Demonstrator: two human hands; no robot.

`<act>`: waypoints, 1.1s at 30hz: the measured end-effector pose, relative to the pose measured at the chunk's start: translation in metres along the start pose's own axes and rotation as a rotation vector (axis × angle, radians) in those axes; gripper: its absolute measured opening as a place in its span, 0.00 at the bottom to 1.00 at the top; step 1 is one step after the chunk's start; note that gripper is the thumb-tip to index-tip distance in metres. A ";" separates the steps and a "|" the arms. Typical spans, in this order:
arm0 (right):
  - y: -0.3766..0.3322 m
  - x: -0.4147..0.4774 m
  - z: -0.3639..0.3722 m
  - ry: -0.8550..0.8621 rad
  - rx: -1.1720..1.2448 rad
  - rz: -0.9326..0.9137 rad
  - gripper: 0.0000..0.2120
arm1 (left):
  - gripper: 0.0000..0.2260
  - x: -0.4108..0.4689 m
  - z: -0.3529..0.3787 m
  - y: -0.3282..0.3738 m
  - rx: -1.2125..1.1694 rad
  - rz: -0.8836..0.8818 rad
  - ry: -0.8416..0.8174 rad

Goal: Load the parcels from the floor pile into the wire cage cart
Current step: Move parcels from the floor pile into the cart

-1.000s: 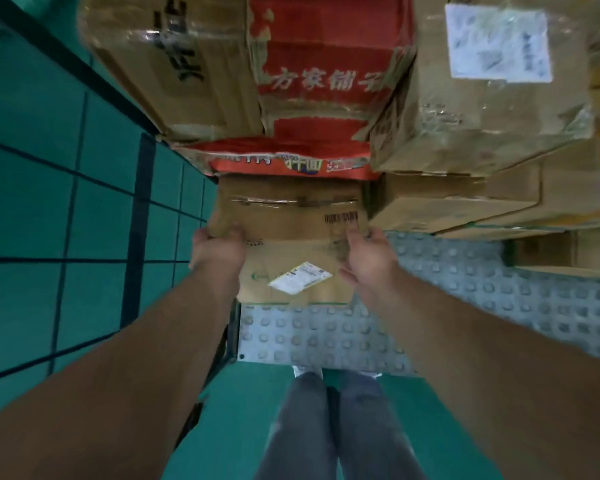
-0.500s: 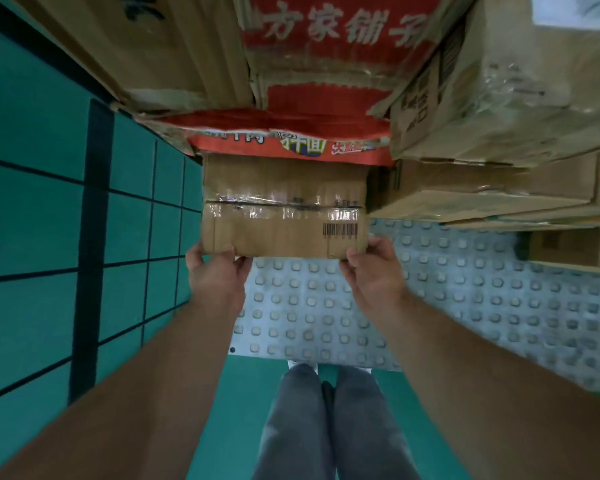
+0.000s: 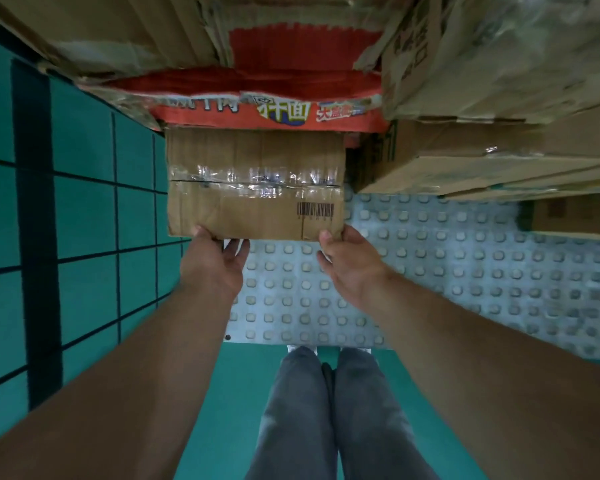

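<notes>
Well along with the loading, to judge by the wire cage cart (image 3: 35, 220). Stacked high already along the far edge of its studded deck (image 3: 430, 271), with big brown cartons (image 3: 499, 64) filling the far right corner and a torn red carton (image 3: 274, 109) toward the far left. Plenty of bare deck left along the near edge, so room for more. No telling how much remains on the floor pile, out of view here. Only teal floor (image 3: 250, 368) and grey trouser legs (image 3: 326, 410) past the deck's near edge.

Probably midway through placing one more: a brown taped parcel (image 3: 253, 157), lying flat at the deck's left edge beside the wire mesh (image 3: 118, 220). Far end at the red carton's lower edge, right side just beside the brown cartons. Cannot tell whether resting fully on the deck or carried a little above it. Not yet let go, so not counted as loaded.

Left hand (image 3: 212, 268): gripping the parcel's near left corner, thumb on top, fingers reaching beneath. Right hand (image 3: 350, 265): gripping the near right corner the same way, thumb on top near the printed barcode (image 3: 315, 209), fingers hidden below. Neither hand spread wide; both closed on the near edge.
</notes>
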State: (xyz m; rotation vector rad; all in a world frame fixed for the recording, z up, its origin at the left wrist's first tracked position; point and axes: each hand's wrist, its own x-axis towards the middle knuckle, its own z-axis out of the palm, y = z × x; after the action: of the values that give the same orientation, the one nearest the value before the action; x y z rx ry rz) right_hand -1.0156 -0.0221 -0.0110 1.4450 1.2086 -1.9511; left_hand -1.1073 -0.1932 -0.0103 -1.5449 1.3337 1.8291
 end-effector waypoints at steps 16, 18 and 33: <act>-0.011 -0.183 -0.056 -0.063 -0.774 0.052 0.17 | 0.12 -0.203 -0.035 -0.072 1.070 -0.120 -0.318; -0.010 -0.227 -0.083 -0.008 -0.789 0.030 0.17 | 0.09 -0.242 -0.041 -0.086 1.220 -0.073 -0.415; 0.226 -0.502 -0.228 0.758 0.307 -0.021 0.15 | 0.08 -0.464 -0.050 -0.224 1.944 0.499 -0.978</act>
State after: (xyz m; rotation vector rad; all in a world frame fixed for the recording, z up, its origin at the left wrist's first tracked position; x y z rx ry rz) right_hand -0.5372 -0.0289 0.3434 2.4798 1.2276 -1.6879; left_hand -0.7599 -0.0076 0.3263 0.6239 1.7649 0.4011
